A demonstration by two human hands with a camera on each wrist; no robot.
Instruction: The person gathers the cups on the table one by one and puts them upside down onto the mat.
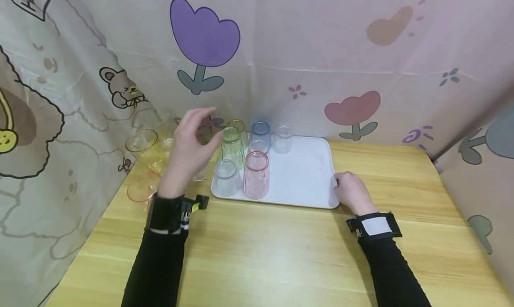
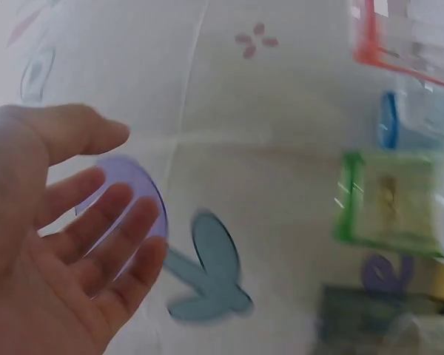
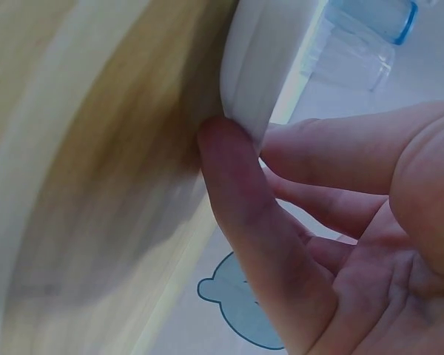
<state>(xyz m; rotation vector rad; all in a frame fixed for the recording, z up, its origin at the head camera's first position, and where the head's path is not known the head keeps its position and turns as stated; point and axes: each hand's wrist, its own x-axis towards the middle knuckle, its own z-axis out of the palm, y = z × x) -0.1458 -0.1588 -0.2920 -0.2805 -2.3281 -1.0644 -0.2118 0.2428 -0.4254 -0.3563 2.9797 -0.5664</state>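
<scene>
Left hand (image 1: pixel 188 144) raised above the left edge of the white tray (image 1: pixel 305 177), fingers spread and relaxed, holding nothing; palm open in the left wrist view (image 2: pixel 55 251). Right hand (image 1: pixel 353 192) at the tray's right front corner, fingertips (image 3: pixel 229 148) touching the rim (image 3: pixel 263 66), fingers loosely bent against it

White tray lying flat on the wooden tabletop (image 1: pixel 281 253), long axis running left to right, near edge toward the person, far edge close to the back curtain. Upturned tumblers clustered on its left half, rims down, bases up: green cup (image 1: pixel 232 147), pink cup (image 1: pixel 255 174), clear cup (image 1: pixel 226 177) at the front left, blue cup (image 1: pixel 260 132) behind, a small clear cup (image 1: pixel 283 139) at the far middle. Right half of the tray bare white

Off the tray to the left, more tumblers partly behind the raised hand: yellow cup (image 1: pixel 144 148) tilted, orange cup (image 1: pixel 141 188) near the tabletop's left edge

Light wood-grain tabletop, enclosed on three sides by a pale printed curtain (image 1: pixel 361 52) with a purple tulip (image 1: pixel 205 32), a pink tulip (image 1: pixel 353 108) and a bear figure (image 1: pixel 120 88)
</scene>
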